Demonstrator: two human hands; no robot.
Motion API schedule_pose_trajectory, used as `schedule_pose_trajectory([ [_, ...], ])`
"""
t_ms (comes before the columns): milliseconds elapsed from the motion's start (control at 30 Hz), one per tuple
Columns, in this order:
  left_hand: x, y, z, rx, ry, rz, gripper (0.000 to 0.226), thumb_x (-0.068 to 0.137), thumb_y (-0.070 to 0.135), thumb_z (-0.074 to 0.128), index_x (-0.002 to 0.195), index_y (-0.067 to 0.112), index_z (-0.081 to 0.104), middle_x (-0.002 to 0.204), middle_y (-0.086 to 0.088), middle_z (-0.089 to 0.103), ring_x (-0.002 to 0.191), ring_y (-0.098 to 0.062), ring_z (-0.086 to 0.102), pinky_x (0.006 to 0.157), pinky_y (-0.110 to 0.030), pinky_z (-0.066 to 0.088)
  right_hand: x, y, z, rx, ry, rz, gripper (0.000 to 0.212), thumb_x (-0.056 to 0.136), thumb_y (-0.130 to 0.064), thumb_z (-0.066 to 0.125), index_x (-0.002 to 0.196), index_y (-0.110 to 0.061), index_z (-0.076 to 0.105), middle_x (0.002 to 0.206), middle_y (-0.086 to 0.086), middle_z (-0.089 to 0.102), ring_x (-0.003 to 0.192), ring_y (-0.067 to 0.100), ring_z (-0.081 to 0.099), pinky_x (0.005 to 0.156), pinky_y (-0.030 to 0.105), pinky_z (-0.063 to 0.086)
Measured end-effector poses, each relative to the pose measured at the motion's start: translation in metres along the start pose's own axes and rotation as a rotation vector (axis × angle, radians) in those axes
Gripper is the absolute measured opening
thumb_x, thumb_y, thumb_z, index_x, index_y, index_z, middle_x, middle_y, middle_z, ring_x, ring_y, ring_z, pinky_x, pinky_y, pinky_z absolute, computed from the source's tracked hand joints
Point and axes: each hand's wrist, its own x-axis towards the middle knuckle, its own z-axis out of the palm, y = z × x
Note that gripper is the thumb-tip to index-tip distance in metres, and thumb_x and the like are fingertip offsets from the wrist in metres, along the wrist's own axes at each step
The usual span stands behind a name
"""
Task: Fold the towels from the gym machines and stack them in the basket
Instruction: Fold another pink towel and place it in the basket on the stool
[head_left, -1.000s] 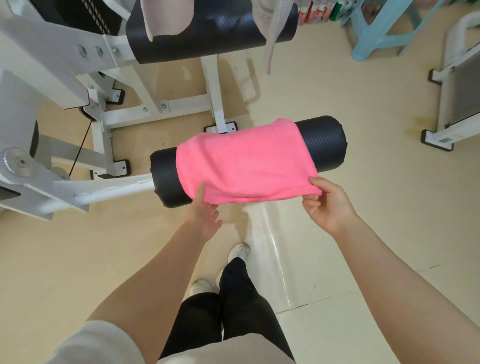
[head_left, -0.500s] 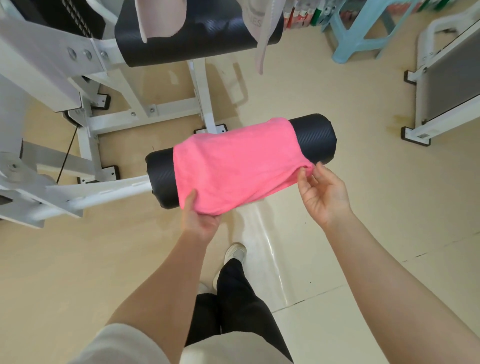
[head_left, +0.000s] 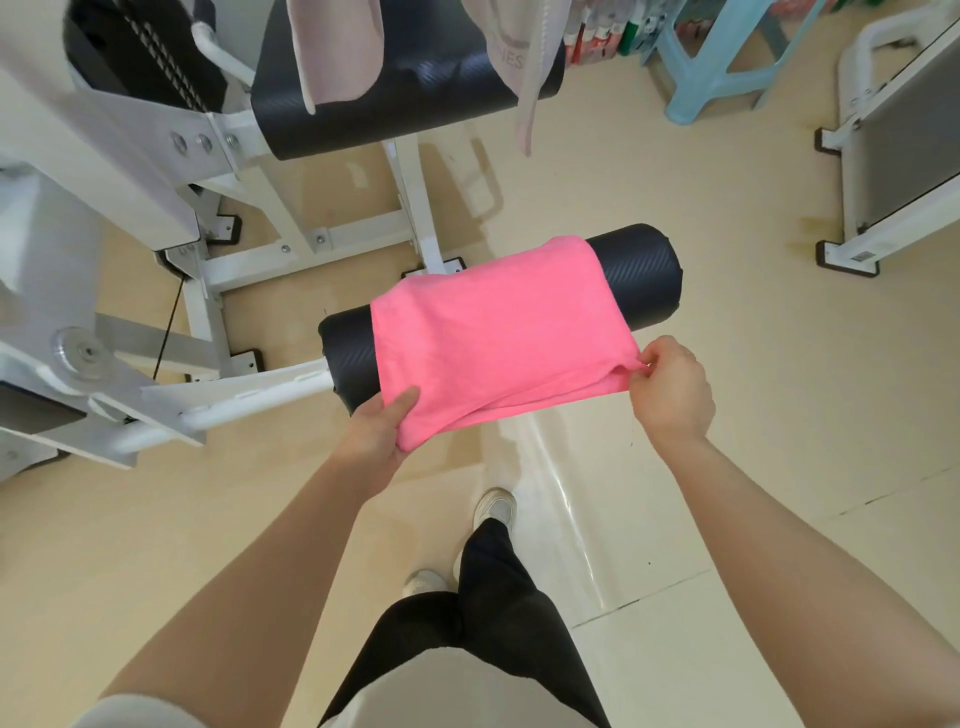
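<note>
Gripping: the left hand (head_left: 375, 434) has its thumb on top and its fingers (head_left: 402, 408) curled under the near-left corner of the pink towel (head_left: 493, 332), clamped on the cloth.
Pinching: the right hand (head_left: 672, 387) nips the near-right corner between thumb and fingertips, the other fingers (head_left: 655, 358) curled in close; nothing else is held.
Towel's place: draped over the black foam roller (head_left: 641, 275) of the white gym machine (head_left: 156, 171), its near edge lifted just clear of the pad by both hands.
Long axis: towel and roller run left to right, climbing slightly toward the far right; both corners lie at the near side, so a pull toward the person looks likely to slide the cloth off.
Nearer hand: each hand is at its own corner, neither closer to the work than the other.
Farther out: a pale towel (head_left: 337, 49) and another pale cloth (head_left: 511, 57) hang on the far upper pad (head_left: 415, 83); no basket is in view.
Risk, as a judgement: the far edge may drag on the roller as the towel comes away.
</note>
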Motion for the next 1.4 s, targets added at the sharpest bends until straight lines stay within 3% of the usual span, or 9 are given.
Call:
schedule_pose_trajectory([
  [200,0.001,0.003,0.004,0.039,0.049,0.066,0.007,0.093,0.016,0.054,0.1,0.013,0.055,0.099,-0.004,0.063,0.082,-0.013,0.06,0.064,-0.022,0.053,0.01,-0.001,0.006,0.712,0.009,0.379,0.031,0.075,0.009,0.042,0.061,-0.017,0.051,0.068,0.002,0.053,0.068,0.024,0.049,0.063,0.033,0.047],
  [333,0.001,0.004,-0.002,0.135,0.109,0.158,0.012,0.091,0.009,0.057,0.096,0.017,0.049,0.098,-0.002,0.058,0.081,-0.014,0.057,0.073,-0.031,0.048,0.003,0.008,0.004,0.457,-0.001,0.176,0.033,0.07,0.011,0.039,0.057,-0.019,0.042,0.07,0.003,0.049,0.069,0.026,0.047,0.066,0.04,0.049],
  [467,-0.005,0.007,-0.002,0.134,0.007,0.165,0.012,0.092,0.008,0.054,0.093,0.02,0.051,0.086,0.004,0.06,0.073,-0.01,0.057,0.067,-0.026,0.047,0.0,0.009,-0.001,0.109,0.052,0.027,0.016,0.077,0.006,0.042,0.073,-0.01,0.043,0.085,0.011,0.051,0.074,0.031,0.05,0.061,0.033,0.038],
  [633,-0.004,0.011,-0.003,0.0,-0.108,0.008,0.011,0.094,0.009,0.051,0.101,0.01,0.059,0.09,-0.001,0.064,0.067,-0.005,0.063,0.06,-0.015,0.054,-0.009,0.003,-0.003,0.359,-0.014,0.056,0.026,0.082,0.003,0.024,0.096,-0.018,0.033,0.083,0.016,0.058,0.057,0.033,0.061,0.065,0.045,0.054],
  [767,-0.002,0.005,-0.004,-0.026,0.033,-0.002,0.01,0.095,0.009,0.05,0.09,0.008,0.059,0.086,-0.003,0.063,0.07,-0.008,0.063,0.056,-0.014,0.053,-0.015,0.001,-0.011,0.655,-0.125,0.062,0.039,0.08,0.008,0.015,0.098,-0.022,0.033,0.078,0.005,0.055,0.049,0.022,0.056,0.057,0.032,0.052],
  [867,-0.002,0.0,-0.006,-0.013,0.129,0.007,0.01,0.093,0.013,0.055,0.083,0.009,0.057,0.085,-0.003,0.062,0.074,-0.01,0.058,0.062,-0.015,0.054,-0.016,0.003,-0.013,0.89,-0.153,0.185,0.039,0.081,0.009,0.019,0.08,-0.023,0.041,0.074,0.005,0.055,0.044,0.013,0.057,0.05,0.02,0.049],
  [1100,-0.005,-0.001,-0.005,-0.222,0.027,0.055,0.01,0.093,0.012,0.054,0.083,0.009,0.058,0.089,-0.004,0.066,0.083,-0.014,0.063,0.067,-0.022,0.058,-0.012,-0.001,-0.01,1.367,-0.152,0.505,0.033,0.09,0.005,0.031,0.079,-0.016,0.055,0.089,0.005,0.06,0.072,0.018,0.061,0.062,0.022,0.054],
  [1267,-0.008,0.003,0.008,-0.399,0.1,0.005,0.014,0.095,0.019,0.051,0.101,0.011,0.061,0.101,-0.002,0.068,0.09,-0.015,0.065,0.067,-0.03,0.06,-0.016,-0.015,-0.007,1.163,-0.143,0.558,0.031,0.087,-0.001,0.028,0.081,-0.018,0.052,0.079,0.005,0.061,0.058,0.018,0.059,0.049,0.021,0.044],
  [1400,-0.017,0.007,0.017,-0.265,0.135,-0.086,0.017,0.096,0.031,0.049,0.103,0.017,0.058,0.096,0.004,0.066,0.083,-0.009,0.063,0.055,-0.022,0.055,-0.015,-0.02,-0.015,1.107,-0.16,0.457,0.029,0.089,-0.003,0.03,0.08,-0.018,0.053,0.071,0.004,0.059,0.043,0.013,0.056,0.045,0.02,0.038],
])
